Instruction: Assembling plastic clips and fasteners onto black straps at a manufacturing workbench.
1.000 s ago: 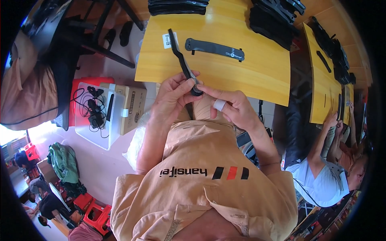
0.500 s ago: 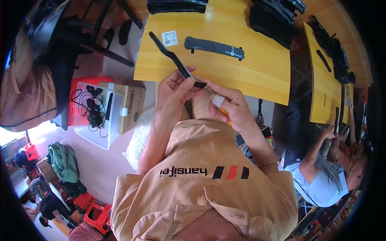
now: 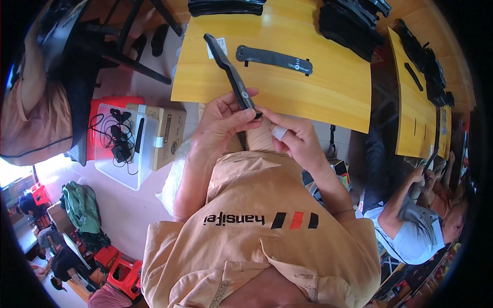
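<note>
My left hand is closed round the near end of a long, narrow black plastic piece. That piece tilts away over the table, bent partway along, its printed face showing. My right hand has its index fingertip at the piece's near end, by my left thumb. White tape wraps one finger of the right hand; its other fingers are curled, and what they hold is hidden. Beyond the hands, a flat dark strip with small tabs lies on the yellow table. A white label is partly covered by the held piece.
Stacks of black pieces stand at the table's far side. At left are a clear bin with black cables and a cardboard box. A co-worker in a light shirt works at another table at right.
The black piece has turned so its printed face shows, and its far end has swung right over the label. The orange-handled tool in my right hand has gone out of sight.
</note>
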Demonstrator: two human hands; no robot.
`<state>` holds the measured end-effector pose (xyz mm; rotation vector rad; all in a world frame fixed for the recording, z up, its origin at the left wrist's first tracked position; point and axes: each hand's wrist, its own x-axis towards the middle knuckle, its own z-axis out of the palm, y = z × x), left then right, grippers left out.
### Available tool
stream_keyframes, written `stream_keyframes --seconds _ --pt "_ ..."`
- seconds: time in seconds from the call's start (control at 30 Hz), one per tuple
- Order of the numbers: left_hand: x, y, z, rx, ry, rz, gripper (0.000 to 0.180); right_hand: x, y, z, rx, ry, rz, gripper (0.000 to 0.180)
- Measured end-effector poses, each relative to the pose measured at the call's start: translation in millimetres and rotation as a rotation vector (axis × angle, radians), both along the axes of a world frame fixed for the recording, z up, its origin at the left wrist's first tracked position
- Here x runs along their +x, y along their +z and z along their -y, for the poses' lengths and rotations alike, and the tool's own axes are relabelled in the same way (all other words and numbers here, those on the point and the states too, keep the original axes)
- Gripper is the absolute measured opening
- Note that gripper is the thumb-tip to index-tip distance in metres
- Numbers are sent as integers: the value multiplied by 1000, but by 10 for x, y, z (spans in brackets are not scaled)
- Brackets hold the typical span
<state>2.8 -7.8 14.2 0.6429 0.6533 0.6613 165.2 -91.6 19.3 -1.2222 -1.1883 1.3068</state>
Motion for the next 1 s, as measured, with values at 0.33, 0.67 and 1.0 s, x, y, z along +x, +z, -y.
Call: stream_keyframes --seconds 0.33,0.67,1.0 --pt "-1 -77 4 -27 14 49 43 -22 51 -12 -218 23 -267 39" --pt "80 -80 1 -74 156 102 24 -19 135 1 -71 -23 68 55" --pt "195 -19 60 134 307 -118 22 -98 96 -40 -59 -85 203 51"
